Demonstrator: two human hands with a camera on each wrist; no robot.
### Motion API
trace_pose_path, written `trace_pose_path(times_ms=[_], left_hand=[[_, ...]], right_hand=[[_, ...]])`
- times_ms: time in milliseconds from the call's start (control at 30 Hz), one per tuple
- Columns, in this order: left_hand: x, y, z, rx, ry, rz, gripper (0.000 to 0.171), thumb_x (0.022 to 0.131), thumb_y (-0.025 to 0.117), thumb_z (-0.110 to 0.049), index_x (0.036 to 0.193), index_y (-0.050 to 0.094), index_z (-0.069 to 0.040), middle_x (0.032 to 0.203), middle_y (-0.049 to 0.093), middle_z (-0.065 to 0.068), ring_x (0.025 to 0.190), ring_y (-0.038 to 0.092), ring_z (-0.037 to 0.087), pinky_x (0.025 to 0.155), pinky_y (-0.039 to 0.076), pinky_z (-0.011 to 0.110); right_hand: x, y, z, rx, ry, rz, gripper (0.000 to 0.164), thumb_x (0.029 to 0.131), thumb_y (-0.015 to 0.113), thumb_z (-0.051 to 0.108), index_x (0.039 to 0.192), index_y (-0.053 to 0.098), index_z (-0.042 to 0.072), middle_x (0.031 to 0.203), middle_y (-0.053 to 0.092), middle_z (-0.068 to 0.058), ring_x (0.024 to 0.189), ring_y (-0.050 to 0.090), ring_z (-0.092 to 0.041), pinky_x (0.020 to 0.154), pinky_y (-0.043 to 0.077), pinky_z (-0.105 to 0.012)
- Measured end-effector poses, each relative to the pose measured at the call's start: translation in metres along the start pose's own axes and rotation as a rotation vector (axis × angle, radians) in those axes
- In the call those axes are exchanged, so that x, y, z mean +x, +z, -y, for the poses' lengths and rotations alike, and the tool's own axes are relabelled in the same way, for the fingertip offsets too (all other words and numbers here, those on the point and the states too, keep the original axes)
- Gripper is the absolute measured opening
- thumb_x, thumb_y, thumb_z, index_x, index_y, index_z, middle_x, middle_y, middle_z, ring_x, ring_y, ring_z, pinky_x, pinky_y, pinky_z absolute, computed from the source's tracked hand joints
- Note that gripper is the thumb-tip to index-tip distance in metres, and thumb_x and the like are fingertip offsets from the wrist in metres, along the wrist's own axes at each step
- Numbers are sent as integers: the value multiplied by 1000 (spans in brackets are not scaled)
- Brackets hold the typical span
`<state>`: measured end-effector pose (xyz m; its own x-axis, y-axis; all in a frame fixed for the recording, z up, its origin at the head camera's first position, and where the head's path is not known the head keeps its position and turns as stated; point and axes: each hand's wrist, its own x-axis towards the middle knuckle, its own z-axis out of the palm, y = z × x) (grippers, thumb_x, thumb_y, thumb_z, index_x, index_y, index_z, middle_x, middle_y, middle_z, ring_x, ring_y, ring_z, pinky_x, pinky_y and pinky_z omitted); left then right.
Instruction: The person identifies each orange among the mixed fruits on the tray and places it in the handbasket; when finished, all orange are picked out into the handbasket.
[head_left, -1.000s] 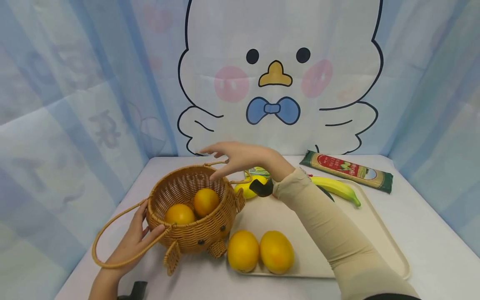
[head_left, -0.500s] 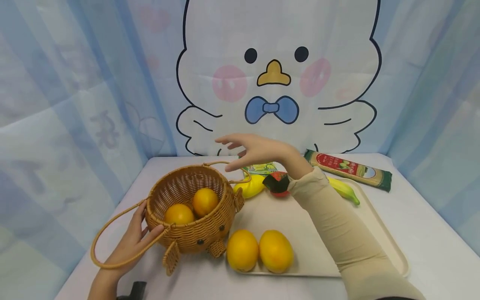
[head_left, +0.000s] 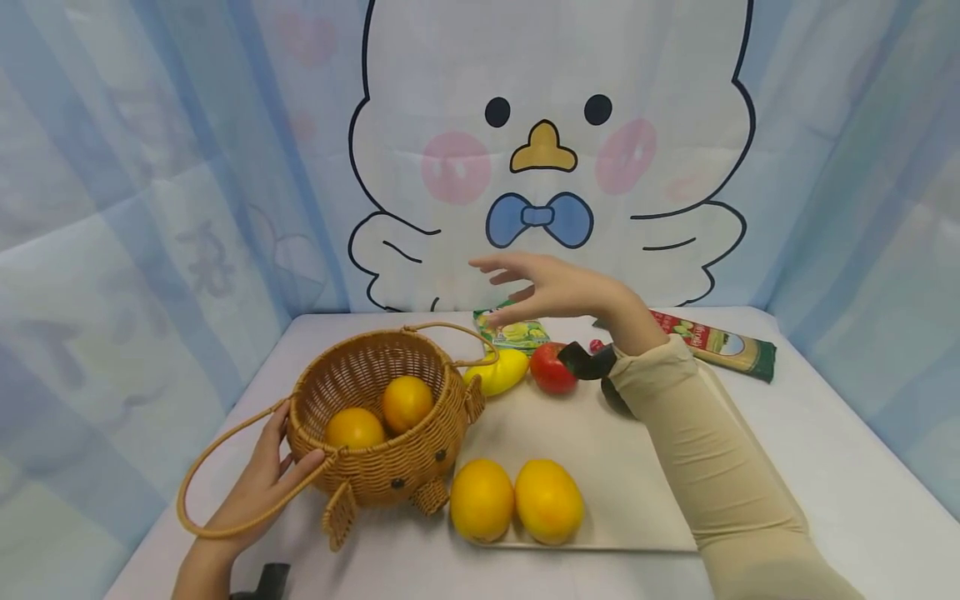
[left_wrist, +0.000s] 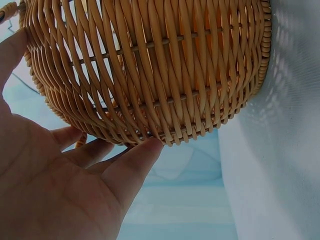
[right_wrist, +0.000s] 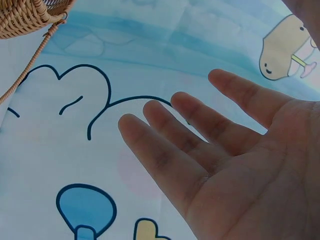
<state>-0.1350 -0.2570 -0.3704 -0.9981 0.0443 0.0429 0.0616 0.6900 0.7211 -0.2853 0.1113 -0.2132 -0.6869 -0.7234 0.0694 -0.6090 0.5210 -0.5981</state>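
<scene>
Obs.: R sleeve (head_left: pixel 712 442) is covering part of tray (head_left: pixel 562 425); R wrist is overlapping long red-and-green pkt. (head_left: pixel 712 343). Dark item (head_left: pixel 613 398) by cuff is showing too little to ID. Wicker basket (head_left: pixel 367 479) is running out of frame in both wrist views; R hand (head_left: pixel 551 287) is being cut off at its own view's edge.

Orient.: basket is standing mouth up, snout (head_left: pixel 430 496) pointing nearside & away from L hand (head_left: pixel 258 483). Rim is looking approx. round, long axis hard to call; handles are lining up from L hand toward far side, below R hand.

Hands: L hand is touching basket's side, fingers & thumb spread, not gripping; near handle (head_left: pixel 182 502) is looping over L wrist. R hand is hovering apart from basket, fingers extended, loosely spread, holding nothing.

Contents: 2 orange fruits (head_left: pixel 408 404) are lying in basket, just right of L hand. Yellow fruit (head_left: pixel 498 372) & red apple (head_left: pixel 553 368) are lying below R hand.
</scene>
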Motion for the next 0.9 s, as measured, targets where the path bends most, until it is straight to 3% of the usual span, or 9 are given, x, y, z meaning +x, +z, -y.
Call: trace_pose_path(times_ms=[533, 900], left_hand=[[0, 0, -2, -36, 12, 2, 87, 97, 48, -38, 150, -17, -15, 157, -12, 21, 143, 2, 48, 105, 25, 70], [0, 0, 0, -31, 10, 5, 88, 97, 49, -36, 150, -17, -14, 157, -13, 22, 142, 3, 49, 105, 26, 69]], right_hand=[[-23, -22, -2, 24, -27, -71, 74, 84, 70, 32, 147, 30, 28, 153, 30, 6, 135, 41, -20, 106, 45, -40], [-49, -30, -19, 62, 52, -115, 75, 84, 70, 28, 147, 29, 32, 154, 30, 2, 134, 43, -27, 105, 45, -46]])
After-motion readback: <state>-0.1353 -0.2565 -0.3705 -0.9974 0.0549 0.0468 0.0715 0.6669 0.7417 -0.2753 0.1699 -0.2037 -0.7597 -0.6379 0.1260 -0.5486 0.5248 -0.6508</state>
